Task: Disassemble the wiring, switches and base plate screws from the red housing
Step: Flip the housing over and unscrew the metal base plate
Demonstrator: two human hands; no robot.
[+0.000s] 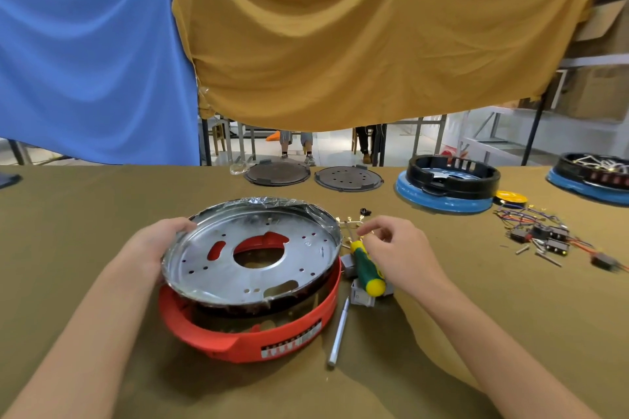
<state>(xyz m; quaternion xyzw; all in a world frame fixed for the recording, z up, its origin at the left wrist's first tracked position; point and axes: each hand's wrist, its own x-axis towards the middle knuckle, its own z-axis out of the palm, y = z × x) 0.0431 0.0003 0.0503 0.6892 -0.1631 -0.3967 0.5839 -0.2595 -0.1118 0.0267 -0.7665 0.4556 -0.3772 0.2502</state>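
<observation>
The left hand (157, 241) grips the left rim of the shiny metal plate (252, 252); its thumb curls over the edge. The plate is tilted. Its far side is lifted and its near side sits in the red housing (252, 333). The red housing lies on the worktop (85, 214), near the person, in the middle.

The right hand (394, 248) is just right of the plate. Its fingers are curled and its thumb and first finger are pinched close together over some small gold metal bits (349, 223). I cannot tell if it holds one. Under this hand lies a screwdriver (366, 267) with a green and yellow handle. Gray switch blocks (360, 296) lie beside the handle. A thin silver pen-like tool (338, 333) lies right of the red housing.

Far to the right there is a pile of wires and black switches (544, 235). Farther back stand two blue and black housings (446, 187), and one is cut off by the right edge. Two dark round plates (277, 173) lie at the far edge of the worktop. A blue cloth (88, 71) and a yellow cloth (357, 44) hang behind.
</observation>
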